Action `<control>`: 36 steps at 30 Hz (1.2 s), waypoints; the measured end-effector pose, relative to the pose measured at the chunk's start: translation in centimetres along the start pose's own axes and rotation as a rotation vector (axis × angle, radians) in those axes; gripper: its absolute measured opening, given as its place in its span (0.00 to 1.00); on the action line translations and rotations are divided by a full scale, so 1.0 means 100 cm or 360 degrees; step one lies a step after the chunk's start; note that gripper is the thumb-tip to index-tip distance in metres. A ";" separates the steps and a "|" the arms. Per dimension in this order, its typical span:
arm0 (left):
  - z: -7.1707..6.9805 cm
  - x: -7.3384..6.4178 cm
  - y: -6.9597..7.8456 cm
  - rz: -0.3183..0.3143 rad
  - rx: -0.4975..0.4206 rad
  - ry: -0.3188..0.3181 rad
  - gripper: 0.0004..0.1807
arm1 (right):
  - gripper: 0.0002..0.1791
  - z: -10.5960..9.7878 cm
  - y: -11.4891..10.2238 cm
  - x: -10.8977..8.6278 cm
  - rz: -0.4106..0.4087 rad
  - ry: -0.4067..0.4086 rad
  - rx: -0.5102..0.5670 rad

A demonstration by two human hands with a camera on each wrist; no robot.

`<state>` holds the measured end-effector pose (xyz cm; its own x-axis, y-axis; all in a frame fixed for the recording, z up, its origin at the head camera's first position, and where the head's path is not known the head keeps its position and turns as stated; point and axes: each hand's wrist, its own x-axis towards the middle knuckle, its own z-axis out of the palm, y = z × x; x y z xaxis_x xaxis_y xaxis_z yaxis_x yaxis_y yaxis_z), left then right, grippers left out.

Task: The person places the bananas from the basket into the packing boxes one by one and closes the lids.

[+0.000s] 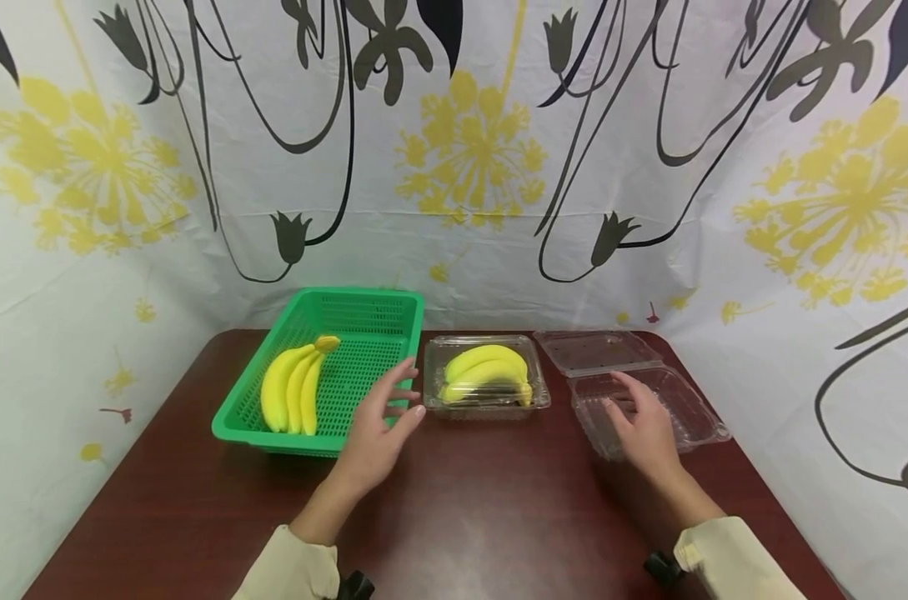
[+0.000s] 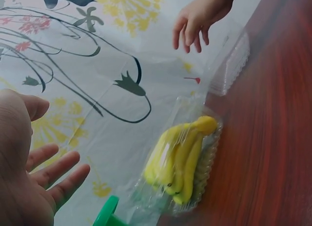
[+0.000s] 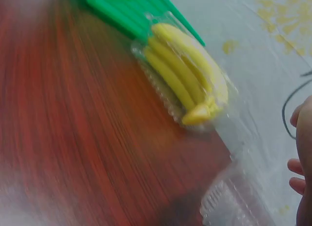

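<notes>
My left hand [image 1: 374,437] hovers with spread, relaxed fingers by the right front edge of a green plastic basket [image 1: 232,423]. A bunch of yellow bananas [image 1: 292,390] lies in that basket, on its left side. Between my hands stands a shut clear plastic box [image 1: 433,398] with another banana bunch [image 1: 491,373] inside, also seen in the left wrist view [image 2: 175,157]. On the right, my right hand [image 1: 644,425] is held over an open clear plastic box [image 1: 694,408], its lid [image 1: 596,353] folded back toward the wall. Both hands hold nothing.
The dark reddish-brown table [image 1: 491,517] stretches toward me in front of the boxes. A white cloth [image 1: 454,275] printed with flowers hangs behind the table and at both sides. The basket and both boxes stand in a row along the far edge.
</notes>
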<state>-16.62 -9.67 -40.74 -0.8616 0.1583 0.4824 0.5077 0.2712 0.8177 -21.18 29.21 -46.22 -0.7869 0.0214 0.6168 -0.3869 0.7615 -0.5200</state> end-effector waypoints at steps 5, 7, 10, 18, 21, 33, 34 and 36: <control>-0.012 0.002 -0.010 0.0058 0.0051 0.0047 0.31 | 0.26 -0.004 0.011 0.002 0.0019 0.0013 -0.0042; -0.018 0.002 -0.014 0.0071 0.0068 0.0077 0.30 | 0.26 -0.006 0.016 0.003 0.0016 0.0022 -0.0061; -0.028 0.002 -0.020 0.0050 0.0101 0.0117 0.29 | 0.27 -0.011 0.025 0.003 0.0017 0.0024 -0.0116; -0.054 -0.004 -0.033 0.0013 0.0202 0.0205 0.27 | 0.27 -0.023 0.051 -0.003 0.0072 -0.0026 -0.0261; -0.065 -0.007 -0.037 0.0032 0.0284 0.0252 0.26 | 0.27 -0.026 0.060 -0.003 0.0049 -0.0003 -0.0282; -0.108 -0.004 -0.061 0.0015 0.0593 0.0291 0.27 | 0.27 -0.044 0.087 -0.013 0.0084 0.0129 -0.0412; -0.111 -0.003 -0.062 0.0000 0.0611 0.0281 0.27 | 0.27 -0.045 0.089 -0.014 0.0109 0.0129 -0.0421; -0.117 -0.002 -0.066 -0.0029 0.0655 0.0262 0.28 | 0.27 -0.048 0.093 -0.016 0.0162 0.0124 -0.0426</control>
<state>-19.79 -22.62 -42.51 -0.8417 0.0059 0.5399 0.4209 0.6335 0.6493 -21.18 39.31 -49.23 -0.7717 0.1481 0.6184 -0.1591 0.8966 -0.4133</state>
